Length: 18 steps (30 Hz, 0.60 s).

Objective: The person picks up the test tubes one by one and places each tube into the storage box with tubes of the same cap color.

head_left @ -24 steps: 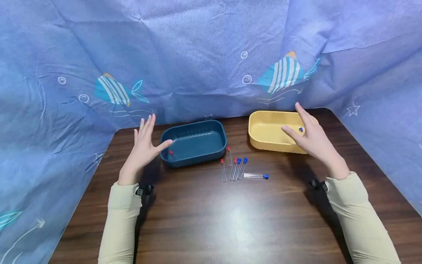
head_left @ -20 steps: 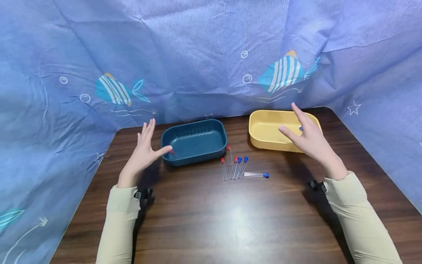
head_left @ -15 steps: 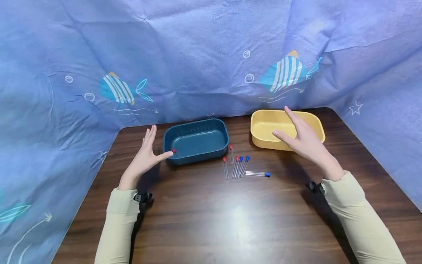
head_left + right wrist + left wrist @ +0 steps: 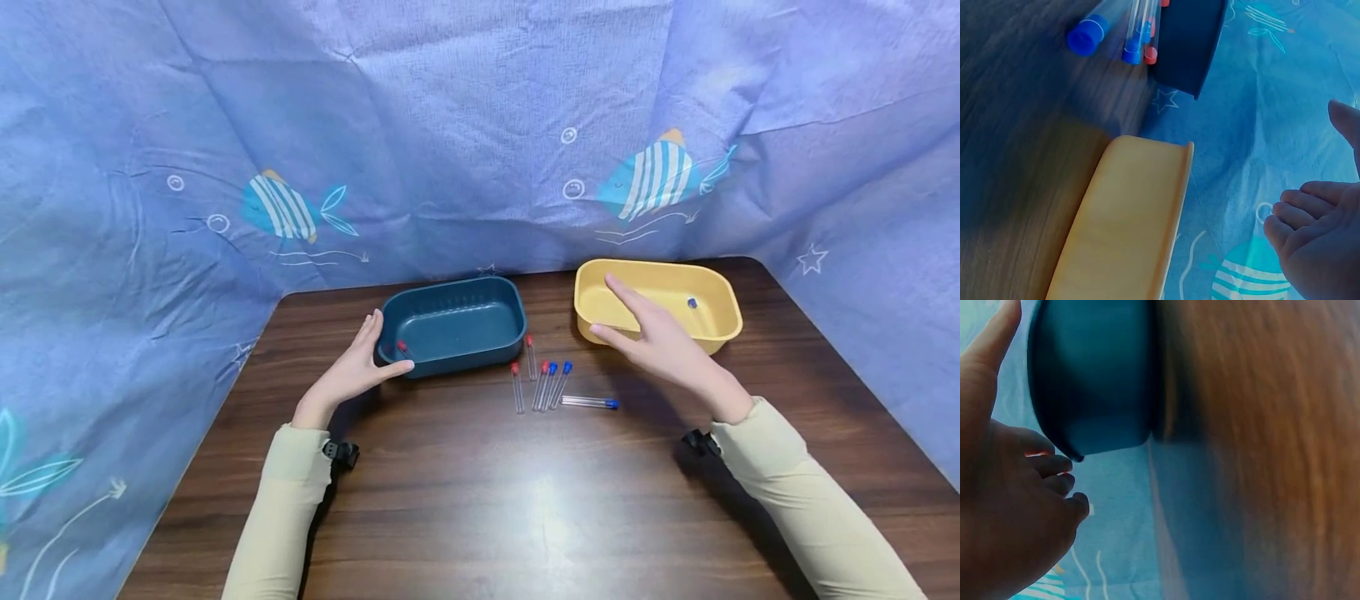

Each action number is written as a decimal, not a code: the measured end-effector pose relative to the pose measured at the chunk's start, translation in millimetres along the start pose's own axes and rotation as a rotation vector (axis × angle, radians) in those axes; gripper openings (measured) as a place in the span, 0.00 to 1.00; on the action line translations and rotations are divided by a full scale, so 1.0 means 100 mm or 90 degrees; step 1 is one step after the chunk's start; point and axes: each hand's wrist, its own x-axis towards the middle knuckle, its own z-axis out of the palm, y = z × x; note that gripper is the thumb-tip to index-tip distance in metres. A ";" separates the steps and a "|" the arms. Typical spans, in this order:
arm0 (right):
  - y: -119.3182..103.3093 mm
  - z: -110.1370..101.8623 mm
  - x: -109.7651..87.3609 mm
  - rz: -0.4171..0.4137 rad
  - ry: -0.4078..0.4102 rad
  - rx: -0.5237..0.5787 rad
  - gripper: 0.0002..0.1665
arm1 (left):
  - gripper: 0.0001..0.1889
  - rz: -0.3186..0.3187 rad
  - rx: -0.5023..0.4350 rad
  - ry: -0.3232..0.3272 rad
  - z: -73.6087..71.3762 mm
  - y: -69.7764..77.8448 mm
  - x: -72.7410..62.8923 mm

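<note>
My left hand is at the left end of a dark teal bin, thumb and fingers spread with nothing held. In the left wrist view its fingertips come close to the rim of that bin. My right hand, fingers extended and holding nothing, hovers over the front of a yellow bin. Between the bins, nearer me, lie several clear tubes with red caps or blue caps. A red-capped tube lies inside the teal bin, and a blue-capped tube in the yellow one.
Both bins stand along the back of a dark wooden table. Directly behind it hangs a blue curtain with fish prints. One blue-capped tube lies sideways, to the right of the other loose tubes.
My right hand has moved left and down across the yellow bin, uncovering its blue-capped tube. The left hand has lowered toward the teal bin's left end. The loose tubes stay put.
</note>
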 end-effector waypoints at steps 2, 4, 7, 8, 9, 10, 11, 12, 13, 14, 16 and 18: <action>0.00 0.01 0.00 0.000 -0.012 0.001 0.51 | 0.62 -0.001 0.005 0.001 -0.01 -0.01 0.04; 0.01 0.03 0.00 0.002 -0.021 0.000 0.53 | 0.61 -0.002 0.014 0.001 -0.03 -0.03 0.07; 0.01 0.07 -0.02 -0.005 -0.035 0.006 0.53 | 0.61 -0.004 0.021 0.001 -0.05 -0.05 0.10; 0.01 0.09 -0.02 -0.009 -0.041 0.007 0.53 | 0.61 -0.004 0.021 0.000 -0.06 -0.05 0.11; 0.00 0.12 -0.02 -0.015 -0.049 0.007 0.53 | 0.61 -0.006 0.022 -0.002 -0.07 -0.06 0.13; 0.00 0.14 -0.01 -0.021 -0.058 0.007 0.54 | 0.61 -0.008 0.021 -0.004 -0.09 -0.06 0.15; 0.00 0.16 -0.01 -0.027 -0.068 0.009 0.54 | 0.61 -0.010 0.020 -0.005 -0.11 -0.07 0.16; -0.01 0.18 -0.01 -0.033 -0.079 0.009 0.54 | 0.61 -0.013 0.018 -0.008 -0.12 -0.07 0.18; -0.02 0.21 0.00 -0.036 -0.088 0.010 0.55 | 0.61 -0.017 0.013 -0.010 -0.14 -0.07 0.20; -0.02 0.22 0.00 -0.039 -0.096 0.010 0.55 | 0.61 -0.017 0.009 -0.011 -0.15 -0.07 0.21; -0.04 0.24 0.00 -0.038 -0.107 0.013 0.56 | 0.61 -0.019 -0.001 -0.012 -0.17 -0.07 0.25; -0.05 0.27 0.01 -0.037 -0.113 0.014 0.56 | 0.61 -0.022 -0.008 -0.014 -0.18 -0.07 0.27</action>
